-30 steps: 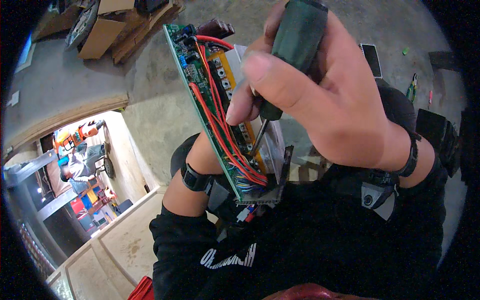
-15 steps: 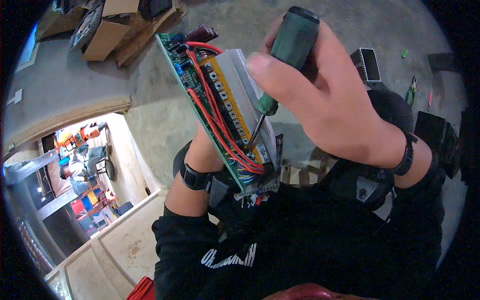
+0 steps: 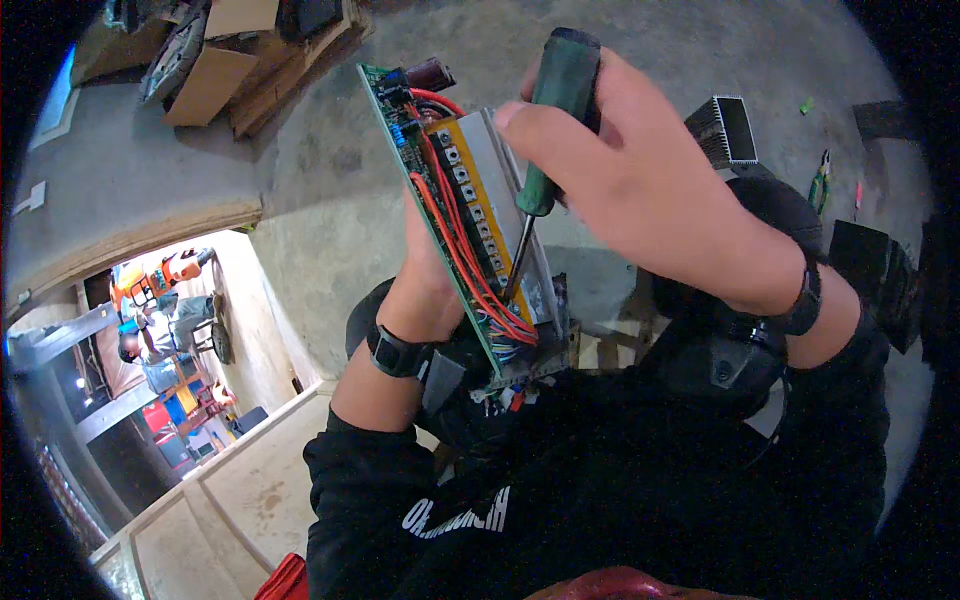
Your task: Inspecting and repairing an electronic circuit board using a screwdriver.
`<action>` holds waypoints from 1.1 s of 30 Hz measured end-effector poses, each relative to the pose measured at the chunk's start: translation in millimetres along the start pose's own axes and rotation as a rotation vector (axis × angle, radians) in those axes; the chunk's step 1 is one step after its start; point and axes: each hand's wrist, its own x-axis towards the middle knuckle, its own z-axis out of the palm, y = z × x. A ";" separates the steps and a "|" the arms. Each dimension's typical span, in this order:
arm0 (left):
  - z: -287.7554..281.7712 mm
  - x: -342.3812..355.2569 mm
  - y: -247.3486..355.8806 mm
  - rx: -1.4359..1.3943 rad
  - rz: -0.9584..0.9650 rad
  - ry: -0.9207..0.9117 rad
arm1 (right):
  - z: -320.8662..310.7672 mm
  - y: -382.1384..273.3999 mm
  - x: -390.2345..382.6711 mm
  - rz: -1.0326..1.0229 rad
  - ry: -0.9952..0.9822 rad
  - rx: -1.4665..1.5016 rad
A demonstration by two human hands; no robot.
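Observation:
In my right hand (image 3: 650, 180) is a screwdriver (image 3: 565, 85) with a thick green handle, my fingers wrapped round it. Its shaft points down, and its tip meets the lower end of a row of small black transistors (image 3: 478, 210) on a yellow strip. These sit on a silver metal heat sink (image 3: 500, 165) joined to a green circuit board (image 3: 388, 112). Red wires (image 3: 440, 230) run along the board. Behind the tilted board, my left hand (image 3: 425, 265) supports it; most of its fingers are hidden.
On the concrete floor at right lie a finned black heat sink (image 3: 735, 130) and green-handled pliers (image 3: 821, 185). Cardboard boxes (image 3: 210, 85) are piled at far left. Through a doorway at left, a person (image 3: 160, 335) sits near an orange machine (image 3: 150, 280).
The board has shifted right and stands a little steeper. My right hand and the screwdriver have moved slightly left and down, with the shaft more upright.

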 end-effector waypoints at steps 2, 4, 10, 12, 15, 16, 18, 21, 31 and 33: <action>-2.1 -0.2 -0.7 0.028 0.006 0.050 | -0.8 -3.4 -0.6 0.009 -0.012 0.018; -0.8 6.7 -7.3 0.042 0.017 0.155 | -2.4 -4.7 0.4 0.023 -0.007 -0.019; -34.4 -1.6 -23.6 0.157 0.003 0.032 | 1.2 10.1 12.2 0.152 -0.037 0.001; -44.2 -6.8 -26.8 0.385 0.049 0.014 | 8.4 28.7 20.2 0.347 -0.125 0.083; -10.3 -8.4 -14.1 0.255 -0.007 0.063 | 25.2 31.0 13.4 0.349 -0.016 0.268; 4.2 -8.8 -11.0 0.157 -0.034 0.090 | 22.8 24.0 12.1 0.341 0.047 0.384; 6.5 -12.1 -9.0 0.035 -0.092 0.203 | 19.8 2.1 12.2 0.331 0.147 0.637; -17.4 -12.2 -11.4 -0.006 -0.088 0.044 | 4.3 -0.1 18.5 0.171 0.105 0.821; -74.9 -21.1 -23.9 0.455 0.187 -0.424 | -15.5 1.4 -4.9 -0.151 -0.017 0.716; -74.4 -20.5 -23.6 0.499 0.172 -0.400 | -11.5 -2.2 -10.9 -0.218 0.077 0.676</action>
